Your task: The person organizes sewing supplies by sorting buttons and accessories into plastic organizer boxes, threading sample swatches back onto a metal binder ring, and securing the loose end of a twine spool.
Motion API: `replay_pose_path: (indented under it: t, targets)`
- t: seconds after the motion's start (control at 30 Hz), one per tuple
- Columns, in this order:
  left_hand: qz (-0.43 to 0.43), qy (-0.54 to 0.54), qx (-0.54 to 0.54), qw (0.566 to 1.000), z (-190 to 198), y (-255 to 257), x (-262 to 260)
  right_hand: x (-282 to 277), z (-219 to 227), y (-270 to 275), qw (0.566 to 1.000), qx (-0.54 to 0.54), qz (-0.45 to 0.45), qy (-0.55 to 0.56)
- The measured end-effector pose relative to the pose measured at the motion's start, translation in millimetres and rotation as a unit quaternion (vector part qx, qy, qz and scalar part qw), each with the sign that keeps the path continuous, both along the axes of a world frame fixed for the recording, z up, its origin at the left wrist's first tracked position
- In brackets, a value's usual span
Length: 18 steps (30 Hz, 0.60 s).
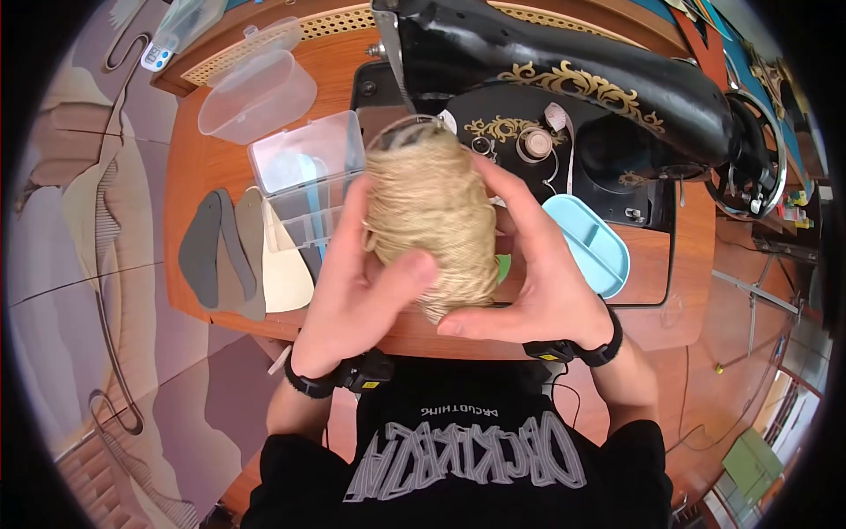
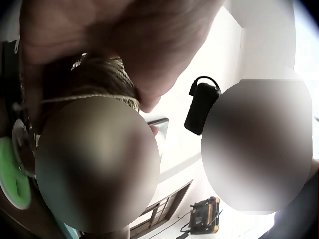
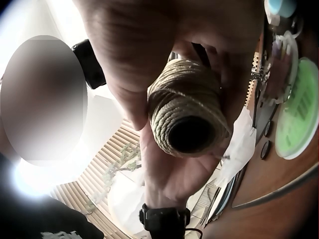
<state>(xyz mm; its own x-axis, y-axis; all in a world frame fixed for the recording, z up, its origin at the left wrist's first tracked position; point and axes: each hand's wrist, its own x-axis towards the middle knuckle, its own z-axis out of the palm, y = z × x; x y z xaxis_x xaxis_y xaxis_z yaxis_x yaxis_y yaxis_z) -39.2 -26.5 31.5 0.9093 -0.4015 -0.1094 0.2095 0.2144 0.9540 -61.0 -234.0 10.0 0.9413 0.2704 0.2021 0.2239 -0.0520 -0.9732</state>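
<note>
Both hands hold a large spool of beige twine (image 1: 432,216) above the table's front part, one on each side. My left hand (image 1: 348,286) grips its left side with the thumb across the front. My right hand (image 1: 546,278) has its thumb on the lower end and its fingers behind the right side. In the right wrist view the spool (image 3: 182,104) shows a dark hollow end and a strand across the windings. The left wrist view shows only part of the twine (image 2: 102,79), under the left hand (image 2: 114,35).
A black sewing machine (image 1: 573,66) spans the back right. Right of the hands lies a light-blue divided tray (image 1: 601,256). Clear plastic boxes (image 1: 273,97) stand at the back left, with grey and cream flat pieces (image 1: 286,264) nearer the left edge.
</note>
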Motion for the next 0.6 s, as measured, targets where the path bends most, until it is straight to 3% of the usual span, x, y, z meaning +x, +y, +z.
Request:
replay_pose_path:
  t: [0.07,0.2,0.33,0.43,0.57,0.6]
  targets:
    - [0.042,0.062,-0.095,0.993,-4,-1,1,-1,7,-2,0.999,0.039,0.011,0.027]
    - [0.029,0.115,-0.188,0.975,-3,5,15,-2,16,-3,0.985,0.159,0.015,0.059]
    - [0.000,0.138,-0.176,0.975,-1,10,26,0,9,-7,0.987,0.159,-0.033,0.010]
    - [-0.044,0.162,-0.244,0.955,-7,11,34,5,6,-12,0.988,0.124,-0.082,0.049]
    - [-0.031,0.151,-0.279,0.948,-16,9,28,6,8,-10,0.989,0.107,-0.036,0.091]
    - [-0.037,0.166,-0.317,0.933,-17,9,26,6,6,-13,0.997,0.038,0.008,0.072]
